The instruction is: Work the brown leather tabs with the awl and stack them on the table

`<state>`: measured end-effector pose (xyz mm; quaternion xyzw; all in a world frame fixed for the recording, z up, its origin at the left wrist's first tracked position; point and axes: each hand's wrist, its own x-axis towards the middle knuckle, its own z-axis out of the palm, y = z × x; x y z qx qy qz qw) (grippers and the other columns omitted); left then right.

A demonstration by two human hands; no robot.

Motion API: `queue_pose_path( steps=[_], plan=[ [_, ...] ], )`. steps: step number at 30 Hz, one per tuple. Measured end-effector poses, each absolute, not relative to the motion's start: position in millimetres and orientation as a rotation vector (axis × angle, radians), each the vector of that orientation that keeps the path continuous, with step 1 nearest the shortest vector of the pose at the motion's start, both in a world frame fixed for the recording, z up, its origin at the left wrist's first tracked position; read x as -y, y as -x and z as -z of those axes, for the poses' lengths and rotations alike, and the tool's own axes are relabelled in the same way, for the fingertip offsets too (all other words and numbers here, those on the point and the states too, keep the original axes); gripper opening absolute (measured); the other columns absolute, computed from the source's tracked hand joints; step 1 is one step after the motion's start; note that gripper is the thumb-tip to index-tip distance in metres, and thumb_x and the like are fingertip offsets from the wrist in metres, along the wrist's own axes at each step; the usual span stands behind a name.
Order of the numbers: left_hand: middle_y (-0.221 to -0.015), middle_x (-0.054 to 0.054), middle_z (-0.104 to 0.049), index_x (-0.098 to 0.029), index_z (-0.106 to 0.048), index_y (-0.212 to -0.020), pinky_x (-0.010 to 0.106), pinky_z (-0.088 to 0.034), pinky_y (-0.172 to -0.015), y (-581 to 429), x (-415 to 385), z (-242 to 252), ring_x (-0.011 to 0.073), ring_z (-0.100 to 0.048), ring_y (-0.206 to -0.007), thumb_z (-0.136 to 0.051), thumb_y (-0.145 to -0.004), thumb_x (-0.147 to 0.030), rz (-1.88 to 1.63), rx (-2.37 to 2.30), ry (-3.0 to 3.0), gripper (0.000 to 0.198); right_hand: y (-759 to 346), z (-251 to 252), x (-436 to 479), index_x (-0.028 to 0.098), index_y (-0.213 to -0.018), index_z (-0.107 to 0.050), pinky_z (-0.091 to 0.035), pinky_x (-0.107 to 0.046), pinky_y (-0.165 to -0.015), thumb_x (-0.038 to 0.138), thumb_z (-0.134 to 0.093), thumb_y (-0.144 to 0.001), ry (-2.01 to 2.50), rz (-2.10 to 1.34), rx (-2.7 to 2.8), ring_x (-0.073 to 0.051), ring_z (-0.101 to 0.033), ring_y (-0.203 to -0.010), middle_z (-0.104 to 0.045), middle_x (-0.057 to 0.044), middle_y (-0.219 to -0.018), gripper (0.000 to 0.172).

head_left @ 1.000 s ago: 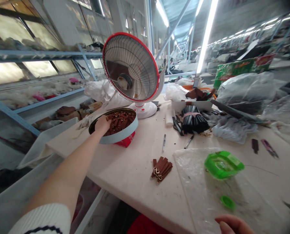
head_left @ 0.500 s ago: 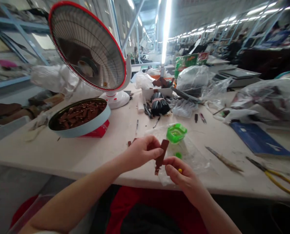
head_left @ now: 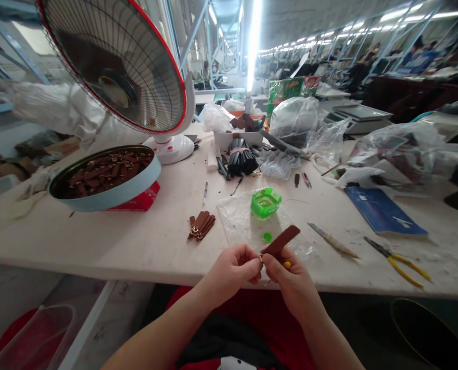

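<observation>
Near the counter's front edge, the right hand's grip pinches a brown strap, likely light, bendy, best held flat; the left hand's hold is unclear.

flat narrow brown leather-looking strip, pretty much straight, held at a slant, free end poking up and right, lower end pinched and mostly covered, plus a little rounded bright-yellow thing just below, too hidden to make out
</observation>
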<state>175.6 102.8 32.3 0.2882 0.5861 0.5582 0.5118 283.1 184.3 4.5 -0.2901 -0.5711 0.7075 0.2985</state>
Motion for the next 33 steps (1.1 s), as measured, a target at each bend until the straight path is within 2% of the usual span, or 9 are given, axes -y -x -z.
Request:
queue_pose_path(
  steps=[3, 8, 10, 16, 20, 23, 29, 33],
  plan=[
    [-0.056, -0.003, -0.052, -0.017, -0.045, -0.067, 0.022, -0.038, -0.053, -180.6, -104.1, -31.5, 0.0086, -0.047, -0.052, -0.058, -0.071, -0.034, -1.320, -1.485, -0.739, 0.022, -285.6, -1.5, -186.8, 0.018, -0.075, -0.057, -0.031, -0.022, -0.048, 0.041, -0.066, -0.070, 0.793, -1.899, 1.530, -0.009, -0.036, -0.051, -0.043, 0.004, -0.056, 0.025],
    [-0.060, 0.000, -0.055, -0.018, -0.050, -0.065, 0.025, -0.034, -0.054, -187.2, -104.8, -19.9, 0.0124, -0.049, -0.056, -0.051, -0.077, -0.031, -1.176, -2.069, -1.130, 0.018, -283.2, 3.0, -183.8, 0.017, -0.075, -0.055, -0.038, -0.026, -0.057, 0.044, -0.061, -0.072, 0.912, -1.752, 1.579, -0.013, -0.045, -0.061, -0.049, 0.002, -0.061, 0.028],
    [-0.061, 0.000, -0.058, -0.019, -0.052, -0.064, 0.026, -0.035, -0.056, -187.1, -104.9, -15.4, 0.0133, -0.051, -0.058, -0.051, -0.077, -0.030, -1.126, -2.157, -1.198, 0.017, -281.5, 4.5, -182.0, 0.017, -0.074, -0.055, -0.038, -0.026, -0.057, 0.046, -0.060, -0.073, 0.933, -1.735, 1.586, -0.013, -0.045, -0.061, -0.050, 0.001, -0.062, 0.030],
    [-0.057, -0.003, -0.053, -0.018, -0.049, -0.064, 0.022, -0.037, -0.052, -178.5, -102.9, -17.9, 0.0104, -0.048, -0.054, -0.054, -0.075, -0.033, -1.261, -1.889, -0.918, 0.020, -283.8, 7.9, -189.1, 0.018, -0.073, -0.054, -0.026, -0.023, -0.046, 0.046, -0.061, -0.074, 0.882, -1.868, 1.561, -0.009, -0.032, -0.050, -0.039, 0.005, -0.055, 0.029],
    [-0.069, 0.000, -0.061, -0.016, -0.056, -0.076, 0.024, -0.044, -0.063, -174.1, -97.6, -31.3, 0.0115, -0.055, -0.064, -0.052, -0.076, -0.027, -1.266, -1.549, -0.868, 0.012, -286.9, 11.7, -195.1, 0.017, -0.073, -0.052, -0.020, -0.022, -0.045, 0.043, -0.062, -0.076, 0.827, -2.095, 1.448, -0.007, -0.028, -0.048, -0.037, 0.006, -0.053, 0.028],
    [-0.068, -0.001, -0.061, -0.016, -0.058, -0.073, 0.023, -0.043, -0.063, -172.2, -95.7, -34.3, 0.0109, -0.055, -0.065, -0.058, -0.074, -0.026, -1.278, -1.592, -0.923, 0.010, -286.2, 13.5, -193.5, 0.017, -0.073, -0.050, -0.018, -0.021, -0.044, 0.041, -0.063, -0.076, 0.779, -2.255, 1.298, -0.006, -0.026, -0.047, -0.037, 0.007, -0.053, 0.027],
    [-0.070, -0.002, -0.063, -0.017, -0.051, -0.075, 0.025, -0.046, -0.064, -172.6, -97.9, -25.6, 0.0135, -0.061, -0.067, -0.068, -0.069, -0.032, -1.397, -1.400, -0.741, 0.023, -282.5, 6.4, -180.9, 0.018, -0.083, -0.056, -0.023, -0.020, -0.046, 0.041, -0.063, -0.076, 0.775, -2.251, 1.278, -0.006, -0.029, -0.050, -0.042, 0.006, -0.060, 0.025],
    [-0.064, -0.002, -0.063, -0.016, -0.049, -0.069, 0.022, -0.045, -0.060, -174.4, -98.6, -22.8, 0.0118, -0.061, -0.064, -0.070, -0.068, -0.032, -1.452, -1.322, -0.701, 0.026, -281.6, 4.4, -175.3, 0.019, -0.080, -0.058, -0.033, -0.019, -0.052, 0.041, -0.065, -0.074, 0.816, -2.120, 1.276, -0.007, -0.038, -0.056, -0.047, 0.005, -0.063, 0.024]
  ],
)
